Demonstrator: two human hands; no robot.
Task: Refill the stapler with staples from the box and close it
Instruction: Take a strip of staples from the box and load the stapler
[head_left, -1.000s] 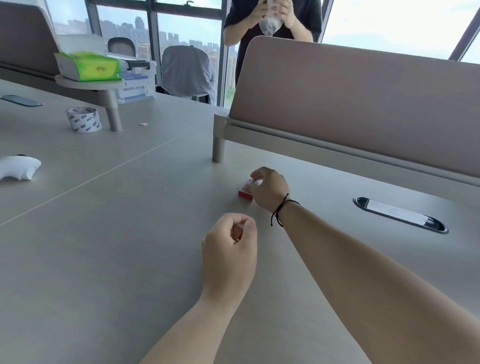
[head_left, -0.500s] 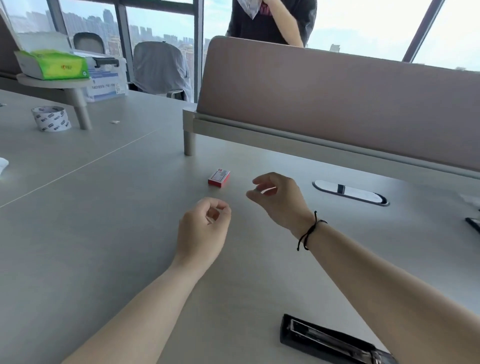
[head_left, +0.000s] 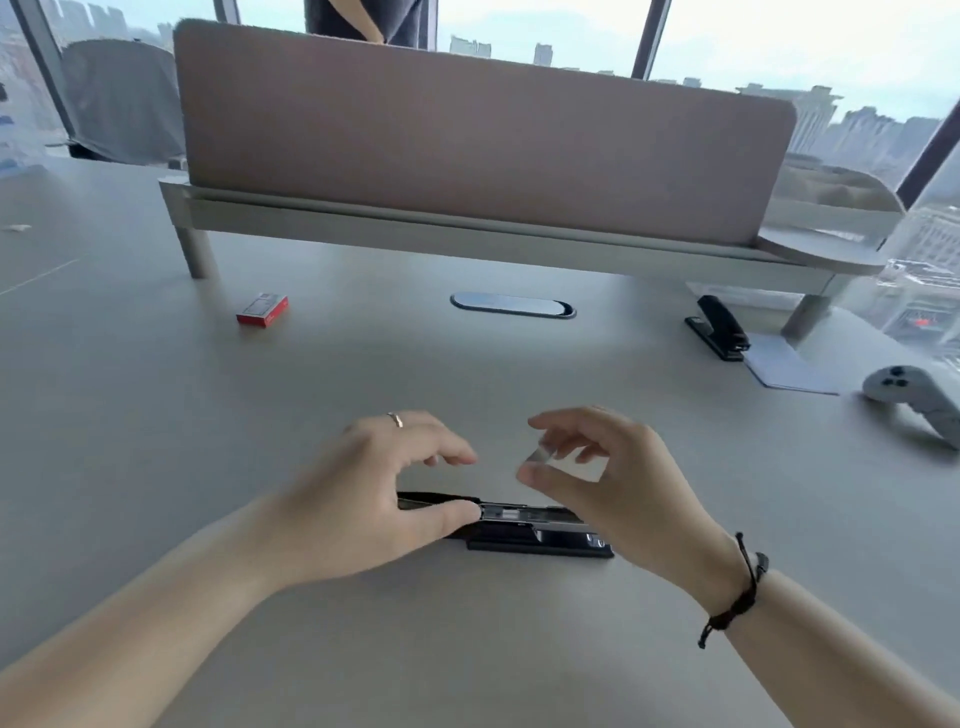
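Staples (head_left: 541, 458), a small metallic strip, pinched in right fingers (head_left: 540, 475); left fingers (head_left: 447, 512) spread over long black stapler (head_left: 540, 530).

Open stapler, staples and box on the desk

Black stapler (head_left: 524, 525) lies open, flat; staple strip (head_left: 540, 457) hangs just above at 12 o'clock; red box (head_left: 262, 310) lies at 10 o'clock, well apart.

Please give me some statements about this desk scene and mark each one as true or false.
1. The right hand pinches a small strip of staples above the open stapler. True.
2. The red staple box lies inside the open stapler. False: it lies apart on the table, far left.
3. The left hand touches the open stapler. True.
4. The second stapler at the far right is held by a hand. False: nobody touches it.
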